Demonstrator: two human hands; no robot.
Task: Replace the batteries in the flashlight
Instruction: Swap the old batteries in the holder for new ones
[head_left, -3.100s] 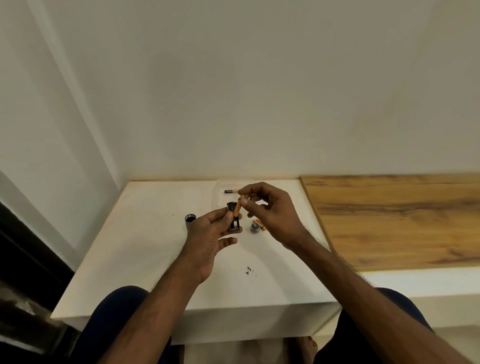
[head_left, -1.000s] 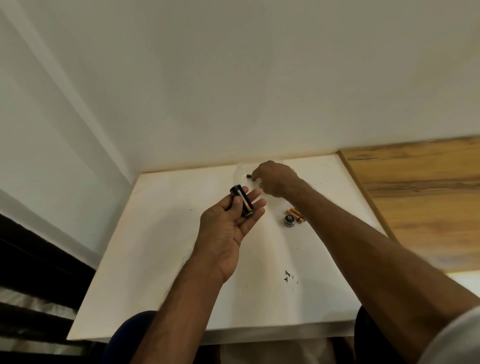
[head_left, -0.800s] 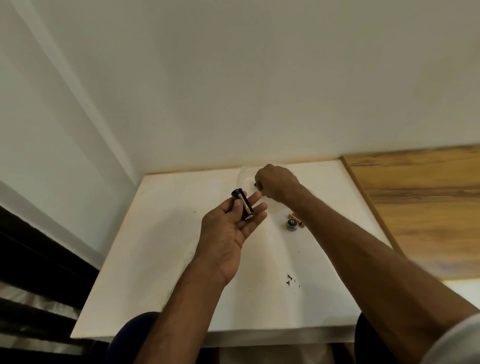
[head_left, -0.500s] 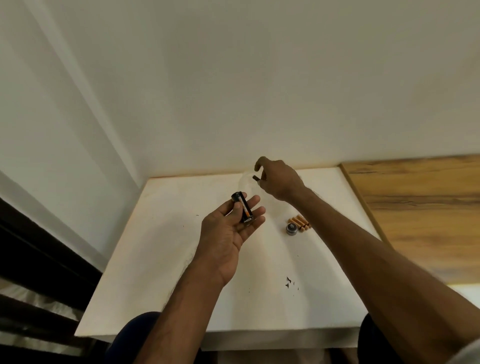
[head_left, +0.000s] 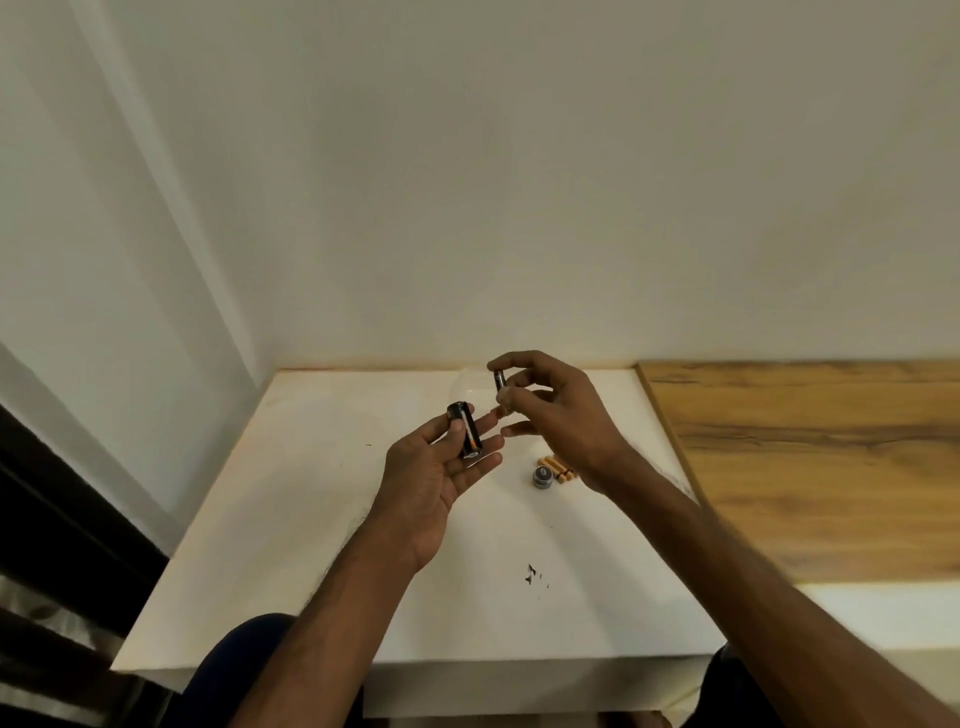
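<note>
Above a smooth white table (head_left: 311, 519), a cylindrical black battery holder (head_left: 466, 430) is being gripped by the left hand (head_left: 434, 480), and a slim battery (head_left: 500, 381) is being pinched by the right hand (head_left: 558, 415).

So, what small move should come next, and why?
Probably bring the right hand with its battery down to the holder in the left hand and slide it in. The battery is pinched in the air, apart from the holder, which lies on the open fingers.
</note>
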